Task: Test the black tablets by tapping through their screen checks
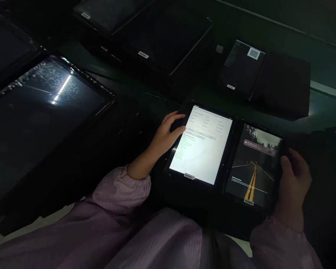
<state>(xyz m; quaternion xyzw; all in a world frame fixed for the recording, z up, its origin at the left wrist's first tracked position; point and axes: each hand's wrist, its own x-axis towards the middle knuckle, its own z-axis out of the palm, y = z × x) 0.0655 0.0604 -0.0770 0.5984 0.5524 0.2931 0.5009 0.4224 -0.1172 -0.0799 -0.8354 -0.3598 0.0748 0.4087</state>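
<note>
The left hand (168, 130) is spreading its thumb and fingers apart along the left edge of the white-screen tablet (204, 149), touching it there. The right hand (295, 179) is bending around the right side of the road-picture tablet (253, 168), well apart from the left; whether it is gripping or only touching, I cannot tell. The two tablets are lying side by side in front of the person, a narrow dark gap running between them. Beyond them, a black box-like block (282, 82) is sitting beside a smaller dark-screen device (242, 69); its contents are not showing. Large dark panels (168, 35) are lying farther off and to the left, the nearest left panel (44, 112) reflecting a bright streak of light. Everything is resting on a dark surface whose edges are fading into the dim room, with a pale strip (329, 90) crossing at the right. The road-picture tablet is showing "1:41" above a notification; the white-screen tablet is displaying check marks, grey buttons and green lines too small to read. The smaller device is showing a square code (253, 53), and barcode stickers (189, 176) are marking several screens.
</note>
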